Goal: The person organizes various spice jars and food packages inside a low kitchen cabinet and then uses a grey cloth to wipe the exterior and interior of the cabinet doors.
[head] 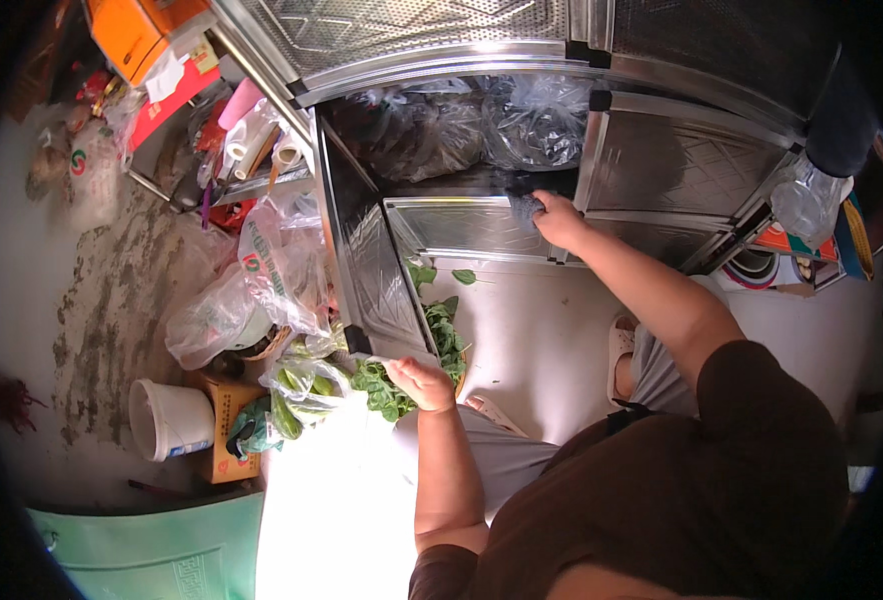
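My left hand (425,381) grips the outer edge of an open metal-framed cabinet door (385,277), its fingers curled over the end. My right hand (559,220) is closed on a dark grey cloth (525,211), which lies against the front ledge of the cabinet opening. Inside the compartment, behind the cloth, are clear plastic bags (535,124) with dark contents that I cannot make out. A closed cabinet door (655,154) stands to the right of the opening.
Leafy greens (445,330) lie below the open door, beside bagged cucumbers (287,405). To the left are plastic bags (269,262), a white bucket (171,420) and a cardboard box (231,435). A clear bag (809,199) hangs at the right.
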### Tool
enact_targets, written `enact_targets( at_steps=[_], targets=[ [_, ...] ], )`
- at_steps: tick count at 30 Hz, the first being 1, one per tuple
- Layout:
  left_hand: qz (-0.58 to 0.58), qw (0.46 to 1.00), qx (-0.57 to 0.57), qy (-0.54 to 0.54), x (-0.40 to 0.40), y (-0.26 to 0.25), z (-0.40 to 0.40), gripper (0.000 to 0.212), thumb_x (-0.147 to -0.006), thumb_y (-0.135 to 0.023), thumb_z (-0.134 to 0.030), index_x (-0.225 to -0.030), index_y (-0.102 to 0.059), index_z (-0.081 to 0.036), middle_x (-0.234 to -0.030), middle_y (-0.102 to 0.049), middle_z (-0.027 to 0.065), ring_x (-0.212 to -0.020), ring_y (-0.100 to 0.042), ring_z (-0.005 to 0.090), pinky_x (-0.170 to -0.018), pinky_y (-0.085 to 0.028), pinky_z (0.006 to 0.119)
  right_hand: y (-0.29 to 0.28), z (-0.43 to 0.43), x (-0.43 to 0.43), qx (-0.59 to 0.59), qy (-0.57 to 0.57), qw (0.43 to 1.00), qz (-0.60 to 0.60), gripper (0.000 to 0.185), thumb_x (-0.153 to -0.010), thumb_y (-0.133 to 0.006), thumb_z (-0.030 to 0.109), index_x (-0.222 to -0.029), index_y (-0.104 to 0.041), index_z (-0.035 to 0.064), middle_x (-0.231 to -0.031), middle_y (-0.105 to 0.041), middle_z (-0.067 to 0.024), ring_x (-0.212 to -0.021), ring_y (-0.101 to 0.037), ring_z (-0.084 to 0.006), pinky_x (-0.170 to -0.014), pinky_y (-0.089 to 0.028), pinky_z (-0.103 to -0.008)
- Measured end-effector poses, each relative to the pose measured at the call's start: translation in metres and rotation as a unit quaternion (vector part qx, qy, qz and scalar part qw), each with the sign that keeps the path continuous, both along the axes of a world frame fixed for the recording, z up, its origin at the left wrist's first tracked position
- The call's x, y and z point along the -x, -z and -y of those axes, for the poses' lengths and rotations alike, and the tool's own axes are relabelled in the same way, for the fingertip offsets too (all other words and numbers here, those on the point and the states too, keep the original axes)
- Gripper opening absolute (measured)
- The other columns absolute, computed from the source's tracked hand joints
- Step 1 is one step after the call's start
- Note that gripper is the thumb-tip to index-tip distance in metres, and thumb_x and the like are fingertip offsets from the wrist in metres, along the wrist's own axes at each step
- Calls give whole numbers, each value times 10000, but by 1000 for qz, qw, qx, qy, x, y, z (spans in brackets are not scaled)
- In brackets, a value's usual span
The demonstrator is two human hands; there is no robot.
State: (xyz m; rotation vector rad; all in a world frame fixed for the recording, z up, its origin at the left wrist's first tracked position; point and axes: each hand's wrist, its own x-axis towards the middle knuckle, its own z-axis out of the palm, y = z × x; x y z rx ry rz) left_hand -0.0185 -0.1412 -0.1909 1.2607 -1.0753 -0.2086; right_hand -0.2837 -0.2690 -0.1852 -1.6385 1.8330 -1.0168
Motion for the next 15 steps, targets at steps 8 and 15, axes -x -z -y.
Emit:
enact_targets(
  at_steps=[8, 15],
  targets=[
    [-53, 992, -76, 81, -9, 7, -9, 537, -924, -245, -397, -1080, -399, 93, -1107, -434, 203, -1009, -413, 240, -907, -309, 324, -30, 14, -114, -78, -57, 898, 430, 352, -712, -521, 98, -1054, -517, 12, -896, -577, -91, -805, -525, -171, -723, -413, -285],
    [-6, 994, -27, 103, -16, 22, -6, 674, -903, -176, -483, -1221, -303, 98, -1276, -317, 218, -1106, -403, 248, -920, -327, 316, -33, 89, -184, 30, -89, 888, 450, 323, -749, -514, 150, -1030, -537, -7, -913, -592, -120, -789, -540, -193, -693, -432, -313]
  ],
)
